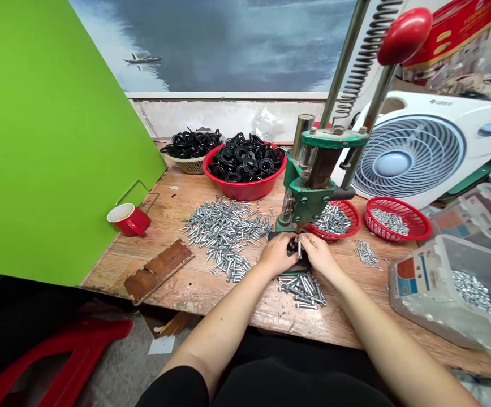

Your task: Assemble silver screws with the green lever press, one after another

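Both hands meet at the base of a green hand press (311,200). My left hand (278,254) is closed on a black part (291,246), which its fingers mostly cover. The fingers of my right hand (318,255) are closed around a silver metal pin (299,249) that stands out toward me beside the black part. Whether the pin is joined to the black part, I cannot tell. Just in front of the press base lies a small pile of silver eye-ended pins (302,289). A larger heap of similar metal pins (224,229) spreads to the left.
Black rings fill a red basin (245,191) and a beige basket (190,165) behind. Red baskets (351,225) (421,226) of metal parts, a plastic bin (415,299) and a fan (406,147) stand right. A red mug (130,220) and wooden board (158,271) lie left. The press's red-knobbed lever (404,37) rises overhead.
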Motion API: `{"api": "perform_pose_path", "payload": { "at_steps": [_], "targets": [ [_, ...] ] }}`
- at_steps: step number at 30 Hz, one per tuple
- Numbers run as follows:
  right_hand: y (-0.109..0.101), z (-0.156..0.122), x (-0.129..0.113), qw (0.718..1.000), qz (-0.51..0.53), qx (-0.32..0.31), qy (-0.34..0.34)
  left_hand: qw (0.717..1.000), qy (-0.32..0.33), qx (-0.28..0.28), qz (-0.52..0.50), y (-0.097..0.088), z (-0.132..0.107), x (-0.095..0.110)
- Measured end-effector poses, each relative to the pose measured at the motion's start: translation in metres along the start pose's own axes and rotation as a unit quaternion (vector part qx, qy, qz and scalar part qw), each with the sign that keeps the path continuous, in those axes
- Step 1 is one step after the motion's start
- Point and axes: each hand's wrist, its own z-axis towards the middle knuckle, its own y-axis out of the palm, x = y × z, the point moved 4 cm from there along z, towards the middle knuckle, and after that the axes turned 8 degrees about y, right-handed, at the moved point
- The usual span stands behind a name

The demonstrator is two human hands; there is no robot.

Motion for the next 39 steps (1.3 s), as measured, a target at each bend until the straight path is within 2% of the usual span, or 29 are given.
{"api": "perform_pose_path", "payload": {
  "at_steps": [10,21,29,33,37,39],
  "targets": [
    [-0.007,-0.007,-0.004,0.999,0.052,-0.005,0.007,1.000,0.002,0.009,-0.021,-0.002,0.002,0.002],
    [-0.007,-0.009,-0.004,0.993,0.101,-0.025,0.050,0.999,0.002,0.013,-0.037,-0.002,0.002,0.001],
    [-0.012,-0.016,-0.005,0.994,0.090,-0.031,0.059,0.999,0.007,0.015,-0.033,0.002,0.001,-0.003],
    [-0.014,-0.027,-0.003,0.997,0.028,-0.064,0.045,0.999,0.006,0.020,-0.031,0.002,0.001,-0.004],
    [-0.017,-0.043,0.000,0.982,-0.147,-0.121,0.015,0.999,0.012,0.024,-0.033,0.003,0.000,-0.005],
    [-0.025,-0.042,-0.005,0.971,-0.217,-0.098,-0.022,0.999,0.011,0.023,-0.033,0.004,0.001,-0.005]
  ]
}}
